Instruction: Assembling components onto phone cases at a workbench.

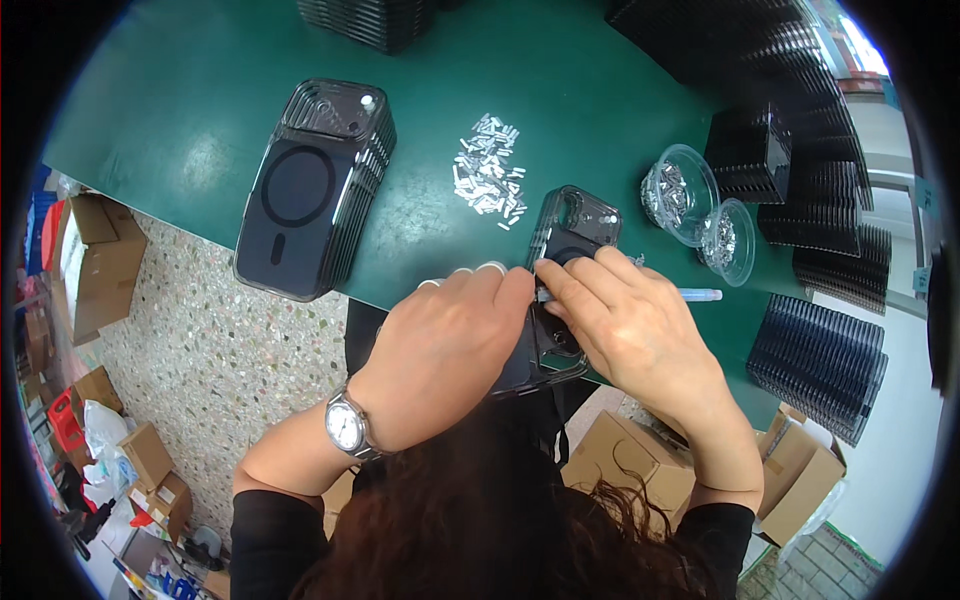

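A clear-edged dark phone case (598, 222) lies at the table's near edge under my hands. My left hand (445, 325), with a wristwatch (347, 424) on its wrist, grips the left side of the case, fingers curled. The bent fingers of my right hand (630, 318) press together over the middle of the case, close against the left fingertips. Whatever they pinch is too small and covered to make out. A second dark case (513, 372) shows in part below my hands. A pale pen-like stick (700, 295) pokes out beyond my right hand.
Left of my hands stands a stack of phone cases (297, 190). Loose small silvery pieces (490, 170) lie in a pile on the green table (420, 110). Two clear cups (692, 190) hold similar pieces. More case stacks (815, 365) line the right. Cardboard boxes (625, 450) stand below.
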A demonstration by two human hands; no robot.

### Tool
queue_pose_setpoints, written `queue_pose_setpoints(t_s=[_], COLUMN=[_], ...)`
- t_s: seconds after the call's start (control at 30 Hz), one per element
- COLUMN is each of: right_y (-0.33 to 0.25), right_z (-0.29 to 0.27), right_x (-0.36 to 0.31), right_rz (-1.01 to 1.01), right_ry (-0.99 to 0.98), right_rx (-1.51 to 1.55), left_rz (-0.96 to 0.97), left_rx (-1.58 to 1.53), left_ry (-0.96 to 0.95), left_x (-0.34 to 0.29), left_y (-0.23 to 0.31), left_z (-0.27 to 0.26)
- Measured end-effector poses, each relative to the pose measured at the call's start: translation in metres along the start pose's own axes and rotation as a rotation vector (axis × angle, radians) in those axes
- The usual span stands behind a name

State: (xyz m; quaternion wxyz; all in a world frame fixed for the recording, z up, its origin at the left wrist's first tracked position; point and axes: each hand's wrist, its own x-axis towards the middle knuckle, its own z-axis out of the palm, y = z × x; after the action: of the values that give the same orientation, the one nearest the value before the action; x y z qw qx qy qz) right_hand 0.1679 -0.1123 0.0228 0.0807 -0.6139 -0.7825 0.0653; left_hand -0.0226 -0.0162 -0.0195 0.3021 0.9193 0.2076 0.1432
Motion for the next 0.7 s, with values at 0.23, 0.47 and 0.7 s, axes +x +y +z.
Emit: queue_pose_setpoints(t_s=[0.23,0.47,0.7], right_y=[-0.011,0.014,0.073], right_z=[0.01,-0.007,0.028], right_x=[0.013,0.032,0.078], right_rz=[0.092,0.125,0.38], right_ry=[0.006,-0.007,-0.067], right_rx=[0.016,0.255,0.082], left_rz=[-0.047,-0.09,-0.147], left_rx=[0.03,-0.063,-0.203], left_ry=[-0.045,0.106,0.105], left_x=[0.0,-0.009,-0.023], left_y=[-0.005,-0.018,-0.029], left_z=[-0.008,-0.003,-0.006])
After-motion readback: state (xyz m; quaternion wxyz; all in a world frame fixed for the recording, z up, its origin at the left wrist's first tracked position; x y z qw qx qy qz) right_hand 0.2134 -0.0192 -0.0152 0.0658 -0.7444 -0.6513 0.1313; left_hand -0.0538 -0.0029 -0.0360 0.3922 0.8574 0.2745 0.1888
